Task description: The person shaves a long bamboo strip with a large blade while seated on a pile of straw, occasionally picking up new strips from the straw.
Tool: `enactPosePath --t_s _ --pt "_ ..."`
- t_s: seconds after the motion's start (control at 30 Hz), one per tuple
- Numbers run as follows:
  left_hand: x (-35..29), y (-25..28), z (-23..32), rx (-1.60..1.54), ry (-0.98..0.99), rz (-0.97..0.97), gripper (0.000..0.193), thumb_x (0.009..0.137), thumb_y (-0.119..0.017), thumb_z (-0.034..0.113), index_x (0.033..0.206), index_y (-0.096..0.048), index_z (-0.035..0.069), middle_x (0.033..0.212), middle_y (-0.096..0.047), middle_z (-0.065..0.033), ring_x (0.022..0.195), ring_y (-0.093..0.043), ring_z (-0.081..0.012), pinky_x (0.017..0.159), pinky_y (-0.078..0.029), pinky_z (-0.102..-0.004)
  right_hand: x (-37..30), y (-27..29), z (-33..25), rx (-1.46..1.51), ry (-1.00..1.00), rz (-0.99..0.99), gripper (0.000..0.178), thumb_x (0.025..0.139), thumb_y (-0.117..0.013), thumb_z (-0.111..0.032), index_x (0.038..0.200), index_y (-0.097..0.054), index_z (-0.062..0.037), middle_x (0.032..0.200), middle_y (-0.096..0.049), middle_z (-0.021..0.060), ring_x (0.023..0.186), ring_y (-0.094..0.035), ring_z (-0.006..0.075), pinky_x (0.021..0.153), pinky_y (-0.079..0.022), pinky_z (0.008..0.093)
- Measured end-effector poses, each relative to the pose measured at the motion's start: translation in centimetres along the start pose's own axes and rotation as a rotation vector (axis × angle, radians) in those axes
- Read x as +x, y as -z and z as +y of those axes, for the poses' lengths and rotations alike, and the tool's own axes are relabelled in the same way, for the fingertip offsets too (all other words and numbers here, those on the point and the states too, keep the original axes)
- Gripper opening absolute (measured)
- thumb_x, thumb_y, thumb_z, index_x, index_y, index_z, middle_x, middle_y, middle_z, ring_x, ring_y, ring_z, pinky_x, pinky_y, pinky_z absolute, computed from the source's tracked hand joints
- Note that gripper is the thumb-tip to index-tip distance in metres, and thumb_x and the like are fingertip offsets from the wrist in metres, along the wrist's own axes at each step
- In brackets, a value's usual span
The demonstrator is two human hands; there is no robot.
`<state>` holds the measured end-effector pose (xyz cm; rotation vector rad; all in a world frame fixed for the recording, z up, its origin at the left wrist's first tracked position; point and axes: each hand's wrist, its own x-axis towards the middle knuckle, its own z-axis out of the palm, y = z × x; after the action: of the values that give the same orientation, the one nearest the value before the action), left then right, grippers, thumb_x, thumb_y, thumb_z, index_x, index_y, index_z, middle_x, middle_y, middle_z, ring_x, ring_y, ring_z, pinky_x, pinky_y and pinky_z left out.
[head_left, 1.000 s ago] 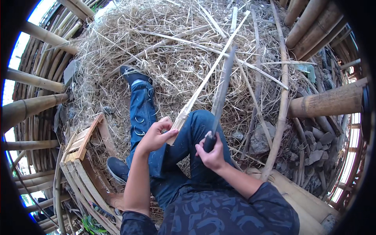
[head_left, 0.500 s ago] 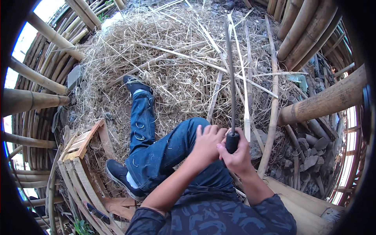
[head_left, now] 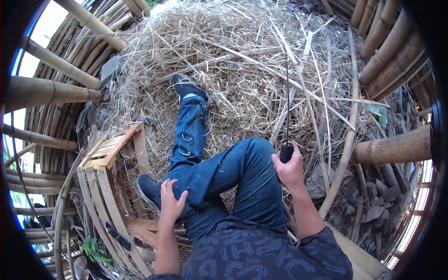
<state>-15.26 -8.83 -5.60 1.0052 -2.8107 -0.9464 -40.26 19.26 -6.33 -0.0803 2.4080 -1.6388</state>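
Observation:
My right hand [head_left: 290, 167] is closed round the black handle of a long-bladed knife [head_left: 288, 100], above my bent right knee. The thin dark blade points away from me, over the shavings, and shows nearly edge-on. Down at the left, my left hand [head_left: 172, 199] is open and holds nothing, its thumb and fingers apart. It is beside my left thigh, close to one dark shoe [head_left: 150, 190]. Curled shavings cling to my blue jeans [head_left: 189, 126].
A heap of pale curled shavings [head_left: 233, 98] and long split strips [head_left: 252, 58] covers the ground ahead. A small wooden crate or stool [head_left: 100, 170] stands at the left, with a dark phone-like object [head_left: 117, 237] on its slats. Bamboo poles [head_left: 394, 145] and rubble [head_left: 373, 200] lie right.
My left hand has come away from beside the knife handle and moved down to the left. The knife stays in my right hand. The whole view has shifted rightward.

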Motion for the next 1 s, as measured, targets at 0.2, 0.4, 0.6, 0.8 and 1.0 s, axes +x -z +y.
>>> enactPosePath --t_s 0.2,0.4,0.6,0.8,1.0 --pt "5.5 -1.3 3.9 0.032 -0.098 -0.030 0.058 0.080 -0.073 0.029 0.128 -0.050 0.004 0.137 -0.043 -0.0261 0.129 -0.042 -0.0415 0.109 -0.032 -0.0468 -1.8 -3.5 -0.7 0.281 -0.191 -0.177 0.037 0.076 -0.075 -0.006 0.104 -0.052 0.0014 0.072 -0.060 0.0022 0.064 -0.061 0.0120 0.060 -0.049 0.0282" --pt "22.6 -2.9 4.2 -0.255 -0.152 -0.192 0.053 0.082 -0.073 0.027 0.123 -0.052 0.001 0.122 -0.056 -0.0207 0.117 -0.054 -0.0329 0.100 -0.043 -0.0399 -0.7 -5.7 0.7 0.065 -0.109 -0.244 0.038 0.075 -0.076 -0.008 0.104 -0.053 0.0014 0.069 -0.061 0.0038 0.063 -0.062 0.0127 0.060 -0.049 0.0290" --pt "41.6 -4.1 2.0 -0.087 -0.125 -0.039 0.029 0.085 -0.068 0.015 0.108 -0.063 -0.002 0.096 -0.068 -0.0127 0.091 -0.065 -0.0200 0.083 -0.052 -0.0330 0.9 -7.1 1.1 0.074 -0.319 -0.336 0.042 0.074 -0.078 -0.011 0.104 -0.052 0.0022 0.067 -0.061 0.0072 0.061 -0.062 0.0147 0.058 -0.049 0.0309" --pt "51.6 -9.4 5.8 0.165 -0.413 0.042 0.037 0.085 -0.061 0.012 0.120 -0.059 0.000 0.122 -0.061 -0.0203 0.113 -0.059 -0.0351 0.099 -0.046 -0.0405 1.4 -7.9 1.6 -0.005 -0.362 -0.345 0.043 0.072 -0.079 -0.010 0.103 -0.050 0.0011 0.067 -0.063 0.0078 0.060 -0.063 0.0155 0.058 -0.051 0.0308" --pt "55.4 -13.7 8.4 0.437 -0.380 0.016 0.047 0.082 -0.067 0.025 0.126 -0.058 0.013 0.124 -0.061 -0.0112 0.123 -0.052 -0.0304 0.106 -0.035 -0.0541 2.9 -8.5 2.0 -0.034 -0.448 -0.371 0.043 0.072 -0.079 -0.010 0.102 -0.050 0.0007 0.069 -0.066 0.0091 0.063 -0.066 0.0159 0.059 -0.051 0.0299"
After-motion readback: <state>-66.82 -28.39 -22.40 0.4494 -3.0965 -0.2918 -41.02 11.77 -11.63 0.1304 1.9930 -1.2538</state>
